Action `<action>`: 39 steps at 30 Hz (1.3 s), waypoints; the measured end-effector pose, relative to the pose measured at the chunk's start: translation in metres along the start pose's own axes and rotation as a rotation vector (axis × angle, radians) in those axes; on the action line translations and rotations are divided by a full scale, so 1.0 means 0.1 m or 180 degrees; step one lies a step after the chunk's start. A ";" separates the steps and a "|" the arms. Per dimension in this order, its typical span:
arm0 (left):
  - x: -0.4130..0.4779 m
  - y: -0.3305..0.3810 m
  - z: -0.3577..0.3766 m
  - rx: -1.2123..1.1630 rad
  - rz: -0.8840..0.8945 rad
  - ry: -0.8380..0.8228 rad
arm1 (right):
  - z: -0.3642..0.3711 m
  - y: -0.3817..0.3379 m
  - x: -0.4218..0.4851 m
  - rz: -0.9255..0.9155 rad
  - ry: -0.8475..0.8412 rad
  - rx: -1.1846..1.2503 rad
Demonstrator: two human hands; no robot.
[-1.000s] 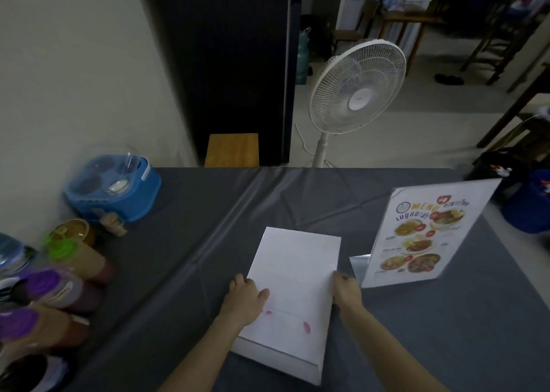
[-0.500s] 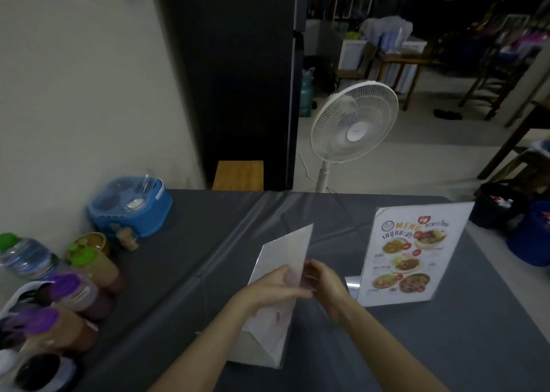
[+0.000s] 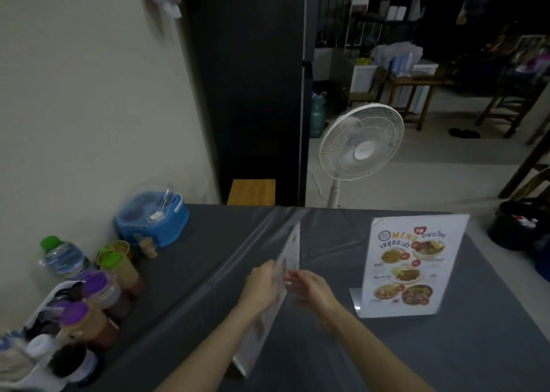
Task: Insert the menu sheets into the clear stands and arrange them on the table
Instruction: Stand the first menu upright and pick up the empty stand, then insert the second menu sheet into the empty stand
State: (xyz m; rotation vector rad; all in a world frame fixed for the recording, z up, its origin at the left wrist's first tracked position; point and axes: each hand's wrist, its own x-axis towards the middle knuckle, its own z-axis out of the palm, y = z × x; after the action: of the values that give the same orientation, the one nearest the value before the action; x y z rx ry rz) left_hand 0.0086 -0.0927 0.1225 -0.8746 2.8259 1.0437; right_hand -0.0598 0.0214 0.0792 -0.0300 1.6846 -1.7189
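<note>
Both hands, left (image 3: 262,284) and right (image 3: 312,286), are pinching a glossy clear stand (image 3: 268,311) edge-on over the wrinkly grey tablecloth (image 3: 416,347).

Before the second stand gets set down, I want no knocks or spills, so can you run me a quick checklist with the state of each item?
1. Stand in hand gripped on both sides: ok, left hand and right hand both on it.
2. Sheet fully seated in it: cannot tell, seen edge-on and blurred.
3. Finished menu stand upright and apart from the hands: ok.
4. Bare table between the hands and the sauce bottles: ok.
5. Tablecloth flat: not ok, a crease runs under the hands.
</note>
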 end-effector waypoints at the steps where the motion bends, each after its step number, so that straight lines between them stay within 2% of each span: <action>1: -0.03 0.02 -0.04 -0.0242 0.0004 0.0014 | -0.03 0.03 0.00 -0.0069 0.0182 -0.0035; 6: -0.26 0.11 -0.24 -0.1807 0.0061 -0.0325 | -0.27 0.16 0.01 -0.0017 0.0943 -0.0310; 11: -0.43 0.16 -0.34 -0.2559 0.0031 -0.0545 | -0.42 0.14 -0.01 0.0069 0.0847 -0.0289; 18: -0.45 -0.03 -0.31 -0.2822 -0.0087 -0.0338 | -0.59 -0.04 -0.04 -0.0253 0.1011 -0.0266; 32: -0.13 -0.15 -0.22 -0.2742 -0.0143 0.0395 | -0.71 -0.30 -0.03 -0.0952 0.0978 -0.0648; 39: 0.05 -0.17 -0.17 -0.2651 -0.0027 0.0416 | -0.75 -0.32 0.05 -0.0987 0.0967 -0.0734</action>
State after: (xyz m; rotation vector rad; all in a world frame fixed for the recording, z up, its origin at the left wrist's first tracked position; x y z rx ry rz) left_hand 0.0162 -0.1164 0.1246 -0.9878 2.4198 2.2914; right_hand -0.1150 0.0804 0.0937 -0.1506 2.1933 -1.8100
